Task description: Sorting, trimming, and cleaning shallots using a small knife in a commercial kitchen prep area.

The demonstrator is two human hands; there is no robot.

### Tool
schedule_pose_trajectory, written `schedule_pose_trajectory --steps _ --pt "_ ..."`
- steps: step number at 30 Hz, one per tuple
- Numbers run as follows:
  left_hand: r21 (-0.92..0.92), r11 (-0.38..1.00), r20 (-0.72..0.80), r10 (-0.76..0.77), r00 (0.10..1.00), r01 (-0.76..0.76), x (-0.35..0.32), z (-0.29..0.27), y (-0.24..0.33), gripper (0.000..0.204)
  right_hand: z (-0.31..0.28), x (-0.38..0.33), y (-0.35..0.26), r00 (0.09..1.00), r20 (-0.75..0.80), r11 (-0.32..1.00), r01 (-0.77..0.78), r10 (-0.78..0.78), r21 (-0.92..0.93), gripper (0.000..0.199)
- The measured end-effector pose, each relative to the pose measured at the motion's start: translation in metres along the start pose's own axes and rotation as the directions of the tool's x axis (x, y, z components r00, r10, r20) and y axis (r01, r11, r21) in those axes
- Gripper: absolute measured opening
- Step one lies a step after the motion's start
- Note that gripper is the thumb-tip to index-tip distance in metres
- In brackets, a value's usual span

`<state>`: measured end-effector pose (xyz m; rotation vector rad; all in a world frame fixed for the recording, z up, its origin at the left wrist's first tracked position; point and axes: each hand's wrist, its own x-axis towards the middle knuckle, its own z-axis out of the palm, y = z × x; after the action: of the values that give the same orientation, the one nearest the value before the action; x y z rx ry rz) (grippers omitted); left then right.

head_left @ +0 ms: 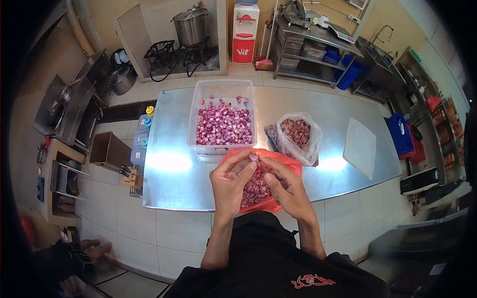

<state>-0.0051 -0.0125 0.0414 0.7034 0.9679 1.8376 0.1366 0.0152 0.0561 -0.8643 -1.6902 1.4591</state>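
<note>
Over the near edge of the steel table, my left hand (pixel 229 183) pinches a small peeled-looking shallot (pixel 254 158) between thumb and fingers. My right hand (pixel 289 187) grips a small knife (pixel 263 167), its blade against the shallot. Beneath both hands lies a red plastic bag (pixel 294 169), spread open, with reddish shallot skins (pixel 254 191) in it. Just beyond, a clear plastic tub (pixel 223 88) holds many purple-pink shallots (pixel 224 124). To its right stands a clear plastic bag (pixel 315 141) of darker, brownish-red shallots (pixel 296 132).
A translucent lid (pixel 359 149) lies on the right of the steel table (pixel 181 191). Lidded containers (pixel 139 140) and a knife block (pixel 130 178) stand off its left end. A large pot (pixel 191 29) sits at the back. Another person's hand (pixel 97 249) shows at lower left.
</note>
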Motion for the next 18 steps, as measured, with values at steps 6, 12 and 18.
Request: schedule_pose_trajectory --steps 6,12,18 --pt "0.025 0.999 -0.005 0.038 0.999 -0.038 0.000 0.000 -0.002 0.031 0.007 -0.002 0.001 0.997 -0.018 0.991 -0.066 0.069 0.120 0.039" --pt "-0.072 0.997 0.030 0.005 1.000 -0.003 0.003 -0.004 -0.006 0.031 0.004 -0.006 -0.012 0.970 0.060 0.881 -0.240 0.236 0.407 0.038" --pt "-0.106 0.994 0.026 -0.011 1.000 0.013 0.003 -0.004 -0.007 0.029 0.007 -0.006 -0.010 0.977 0.054 0.925 -0.212 0.206 0.314 0.038"
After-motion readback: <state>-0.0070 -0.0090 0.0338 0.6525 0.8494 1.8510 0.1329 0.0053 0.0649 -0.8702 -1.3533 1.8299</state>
